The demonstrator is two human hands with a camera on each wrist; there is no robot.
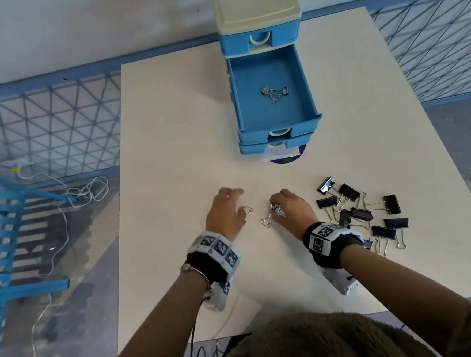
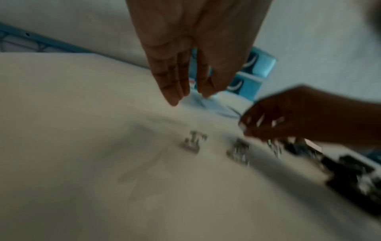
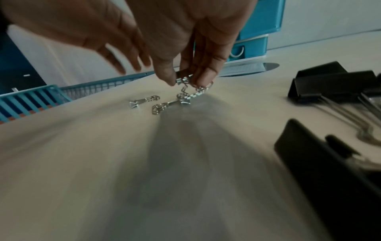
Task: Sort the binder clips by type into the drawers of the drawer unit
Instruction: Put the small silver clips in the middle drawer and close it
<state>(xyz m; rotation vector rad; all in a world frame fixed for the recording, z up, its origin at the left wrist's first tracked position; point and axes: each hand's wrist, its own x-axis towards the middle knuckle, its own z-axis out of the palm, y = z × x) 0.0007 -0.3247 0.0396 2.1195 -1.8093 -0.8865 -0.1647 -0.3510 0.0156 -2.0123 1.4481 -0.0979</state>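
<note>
On the pale table point(image 1: 169, 127), your right hand point(image 1: 292, 210) pinches a small silver clip point(image 3: 183, 80) between thumb and fingertips, apparently with another silver clip point(image 3: 164, 105) dangling onto the tabletop below. Your left hand point(image 1: 225, 212) hovers with fingers straight and relaxed, holding nothing, near a third silver clip point(image 1: 247, 209). Black clips point(image 1: 365, 211) lie heaped to the right. Beyond, the blue drawer unit point(image 1: 257, 34) stands with one open drawer point(image 1: 306, 89) holding sorted silver clips point(image 1: 274, 93).

A lab-like data-recording space — plain white table point(image 1: 171, 155), blue mesh fencing point(image 1: 44, 127), loose cables point(image 1: 84, 191) on the floor.
</note>
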